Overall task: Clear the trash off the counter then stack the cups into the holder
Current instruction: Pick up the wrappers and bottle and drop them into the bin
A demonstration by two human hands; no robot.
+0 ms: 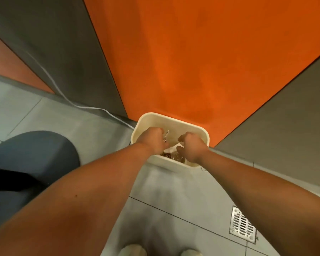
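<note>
A cream plastic waste bin [174, 120] stands on the floor against an orange wall panel. Both my hands reach over its opening. My left hand [152, 140] is curled around a small patterned wrapper [166, 136] that sticks out past the fingers. My right hand [191, 146] is loosely curled above a white crumpled napkin [174, 148], and I cannot tell whether it grips anything. Brownish trash and a clear plastic piece [176, 157] lie inside the bin under the hands. No counter, cups or holder are in view.
The floor is grey tile with a metal drain grate [242, 225] at the lower right. A white cable [78, 105] runs along the wall base at the left. A dark blue rounded seat [31, 156] sits to the left. My shoes [133, 251] show at the bottom.
</note>
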